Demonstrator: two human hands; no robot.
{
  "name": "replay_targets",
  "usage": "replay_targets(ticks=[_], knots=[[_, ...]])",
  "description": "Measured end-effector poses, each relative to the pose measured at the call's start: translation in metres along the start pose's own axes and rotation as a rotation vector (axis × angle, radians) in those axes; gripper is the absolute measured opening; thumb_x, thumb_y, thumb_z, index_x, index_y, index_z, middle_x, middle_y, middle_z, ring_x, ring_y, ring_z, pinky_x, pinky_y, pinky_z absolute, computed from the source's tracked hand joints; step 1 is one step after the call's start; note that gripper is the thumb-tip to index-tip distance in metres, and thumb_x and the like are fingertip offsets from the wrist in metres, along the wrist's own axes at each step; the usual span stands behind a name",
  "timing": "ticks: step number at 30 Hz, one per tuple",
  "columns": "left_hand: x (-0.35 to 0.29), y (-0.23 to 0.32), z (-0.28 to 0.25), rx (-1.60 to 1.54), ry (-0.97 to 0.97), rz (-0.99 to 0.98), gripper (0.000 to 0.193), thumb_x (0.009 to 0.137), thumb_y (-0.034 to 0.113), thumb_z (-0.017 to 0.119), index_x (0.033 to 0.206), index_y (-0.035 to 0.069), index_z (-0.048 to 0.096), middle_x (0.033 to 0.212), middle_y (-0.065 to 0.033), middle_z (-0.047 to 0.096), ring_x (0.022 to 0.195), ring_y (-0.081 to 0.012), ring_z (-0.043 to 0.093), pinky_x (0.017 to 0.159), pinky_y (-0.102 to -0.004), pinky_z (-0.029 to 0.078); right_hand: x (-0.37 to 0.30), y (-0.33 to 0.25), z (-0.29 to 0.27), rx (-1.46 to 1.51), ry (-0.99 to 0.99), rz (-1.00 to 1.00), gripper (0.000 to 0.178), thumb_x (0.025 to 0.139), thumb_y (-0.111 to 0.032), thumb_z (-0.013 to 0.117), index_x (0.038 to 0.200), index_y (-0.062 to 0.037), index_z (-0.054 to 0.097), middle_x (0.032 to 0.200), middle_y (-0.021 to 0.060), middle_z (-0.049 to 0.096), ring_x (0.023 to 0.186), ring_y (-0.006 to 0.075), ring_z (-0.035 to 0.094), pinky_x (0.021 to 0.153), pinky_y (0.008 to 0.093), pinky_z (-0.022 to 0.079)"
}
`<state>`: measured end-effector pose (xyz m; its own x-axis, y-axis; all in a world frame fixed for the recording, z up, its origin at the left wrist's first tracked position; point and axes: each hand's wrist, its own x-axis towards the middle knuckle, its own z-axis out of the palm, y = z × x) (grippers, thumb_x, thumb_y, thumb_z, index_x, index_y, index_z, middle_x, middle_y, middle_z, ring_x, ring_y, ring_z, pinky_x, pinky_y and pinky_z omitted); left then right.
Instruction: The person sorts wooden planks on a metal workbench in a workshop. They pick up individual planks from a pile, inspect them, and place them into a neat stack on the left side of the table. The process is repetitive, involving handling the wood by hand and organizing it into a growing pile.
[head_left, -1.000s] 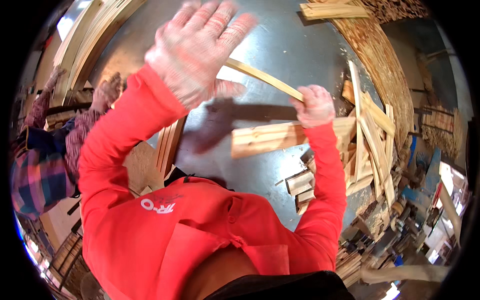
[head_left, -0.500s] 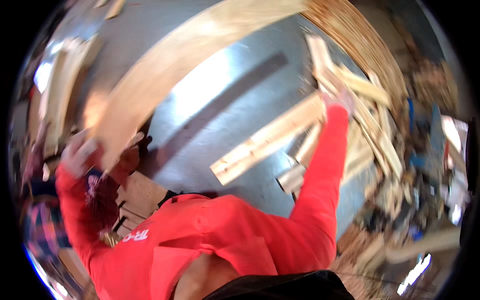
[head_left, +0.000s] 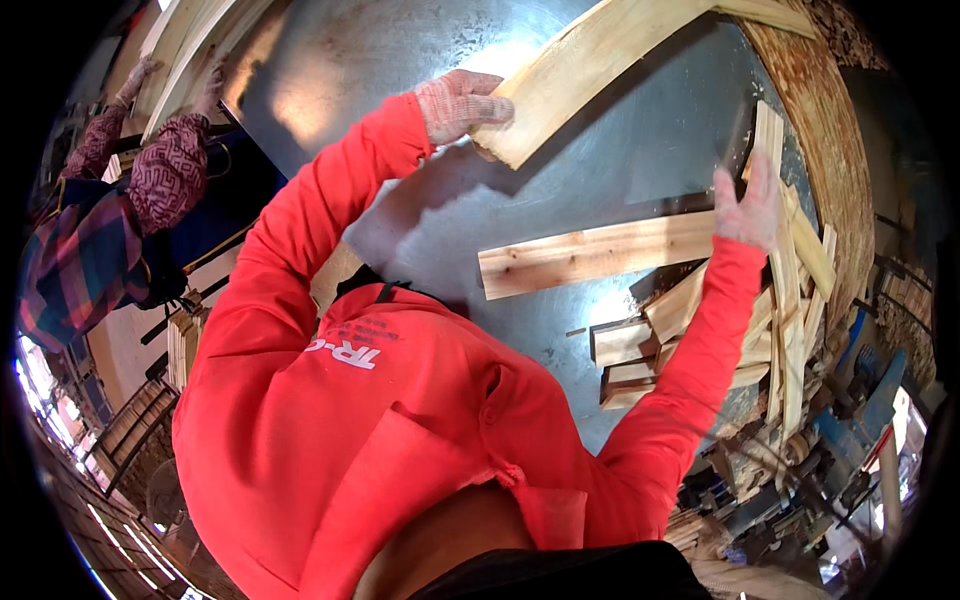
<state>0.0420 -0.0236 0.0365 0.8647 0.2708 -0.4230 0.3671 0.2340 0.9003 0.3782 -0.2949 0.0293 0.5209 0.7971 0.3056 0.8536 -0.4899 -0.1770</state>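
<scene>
My left hand [head_left: 463, 106], in a pale knit glove, is closed on the near end of a long light wooden board [head_left: 590, 65]. That board stretches over the metal tabletop toward the far right, its far end near the wooden edge. My right hand [head_left: 748, 208], also gloved, has its fingers stretched up and apart, slightly blurred. Beside and below it lies a heap of wood strips [head_left: 790, 320]; whether the palm touches them is hidden. A shorter plank [head_left: 595, 250] with small knots lies left of my right hand, its right end near my wrist.
The grey metal tabletop [head_left: 350, 50] lies in front of me. A rough brown wooden edge [head_left: 815, 130] bounds its right side. At the far left, a co-worker with patterned sleeves [head_left: 170, 170] holds long boards [head_left: 190, 55]. Cluttered tools and scraps [head_left: 850, 440] sit at lower right.
My left hand has moved right and farther away with the board's end, away from the co-worker's hands. My right hand's fingers now stand apart by the heap. The view has turned.
</scene>
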Motion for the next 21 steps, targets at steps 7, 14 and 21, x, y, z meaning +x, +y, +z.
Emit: replay_targets(ticks=[7, 14, 21], knots=[[-0.019, 0.052, -0.039, 0.664, -0.489, 0.079, 0.053, 0.089, 0.037, 0.056, 0.126, -0.001, 0.058, 0.093, -0.0106, 0.066, 0.085, -0.0172, 0.062, 0.076, -0.0317, 0.05, 0.056, -0.083, -0.147, -0.518, -0.142, -0.416, 0.078, 0.065, -0.041, 0.082, 0.132, -0.0129, 0.053, 0.122, 0.0114, 0.059, 0.112, 0.0333, 0.055, 0.096, 0.0432, 0.044], [0.075, 0.004, -0.013, 0.336, -0.289, 0.236, 0.057, 0.091, 0.031, 0.064, 0.138, 0.004, 0.048, 0.122, -0.018, 0.062, 0.105, -0.0251, 0.061, 0.093, -0.0346, 0.047, -0.213, -0.089, -0.223, 0.046, -0.566, 0.649, 0.044, 0.086, -0.044, 0.069, 0.107, -0.005, 0.065, 0.086, 0.0128, 0.069, 0.08, 0.0271, 0.067, 0.071, 0.0364, 0.052], [0.102, -0.08, 0.19, 1.279, -0.393, 0.272, 0.122, 0.068, 0.059, 0.076, 0.152, 0.002, 0.009, 0.154, -0.0282, 0.018, 0.142, -0.0418, 0.024, 0.115, -0.043, 0.029, -0.558, -0.274, -0.203, -0.12, 0.621, 1.805, 0.039, 0.093, -0.037, 0.059, 0.109, -0.0016, 0.06, 0.085, 0.0125, 0.067, 0.074, 0.0235, 0.061, 0.07, 0.0382, 0.048]])
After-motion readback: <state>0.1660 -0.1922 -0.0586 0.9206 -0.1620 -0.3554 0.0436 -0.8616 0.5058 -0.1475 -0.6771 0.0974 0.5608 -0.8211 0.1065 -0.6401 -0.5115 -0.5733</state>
